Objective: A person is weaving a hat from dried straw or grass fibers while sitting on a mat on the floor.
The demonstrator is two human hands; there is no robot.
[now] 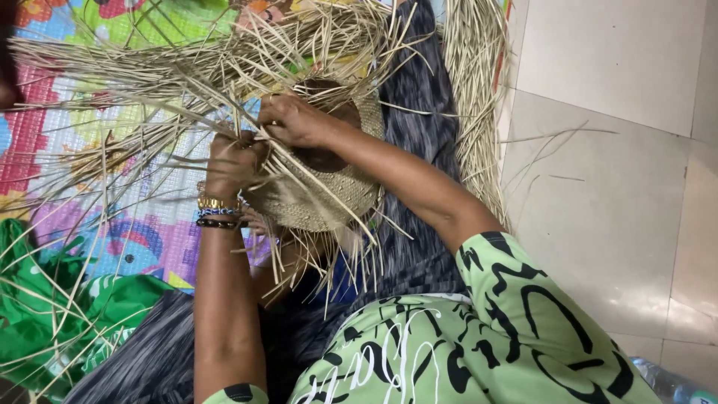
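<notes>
**Two hands working straw on a half-woven basket**

Head view: the person is sitting on the floor and looking down at a round woven straw basket, which is resting against their lap over dark patterned cloth. The left hand is closing into a fist around a bunch of loose straw strands at the basket's rim, with gold and beaded bracelets sitting on its wrist. The right hand is curling over the rim just beside the left, its fingers pinching strands against the weave; the two hands are nearly touching. Long unwoven strands are fanning out from the basket toward the top and left, lying across a colourful play mat. A bundle of straw is lying along the mat's edge next to the pale tiled floor. Green fabric is bunching at the lower left. The person is wearing a green top with black markings.
</notes>
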